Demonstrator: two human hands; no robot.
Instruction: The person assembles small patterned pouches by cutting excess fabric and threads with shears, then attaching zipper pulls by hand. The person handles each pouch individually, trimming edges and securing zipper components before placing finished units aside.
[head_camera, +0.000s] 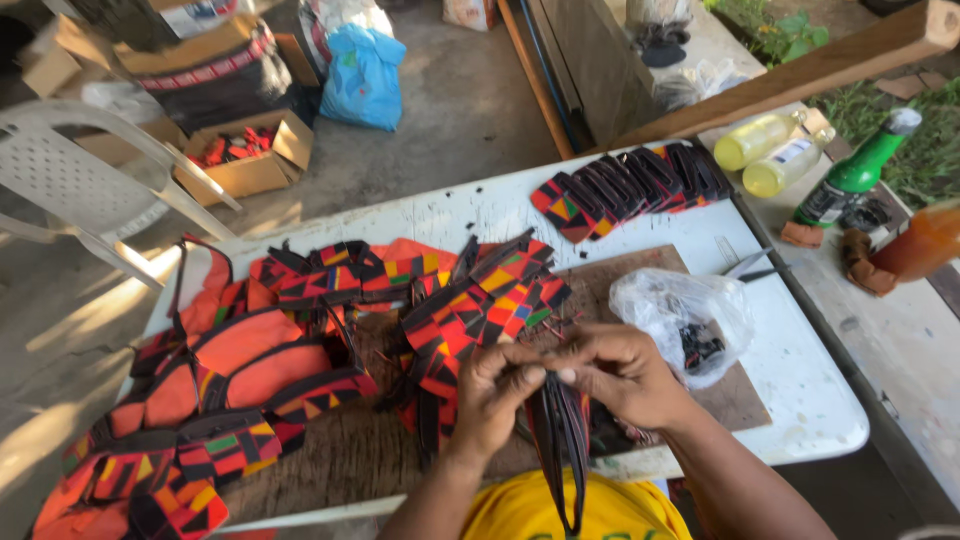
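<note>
Both hands are bunched up close over the near edge of the white tabletop (800, 400), working the same black strap (566, 440). The left hand (495, 395) has its fingers pinching the strap near its top, and the right hand (622, 378) has its fingers pressed together on the same spot from the other side, so the strap is held taut between them while its long loop hangs down off the edge toward a yellow shirt (570, 512). Holding it that near probably makes the fiddly bit easier to see. The wooden board (730, 390) sits right under the hands like a work surface, and the clear plastic bag (680, 315) with small dark bits inside is parked just beside the right hand, within easy reach. Finished-looking patterned pieces are lined up in a row (625, 190) at the far side, while the orange bags with colourful trim (240, 370) are heaped to the left. What exactly the fingertips grip is hidden by the knuckles, I can't make out any small part there. The bag's contents are too blurry to name, the strap's bottom is cut off by the frame edge, and the bottles (775, 150) on the right are partly out of view.
</note>
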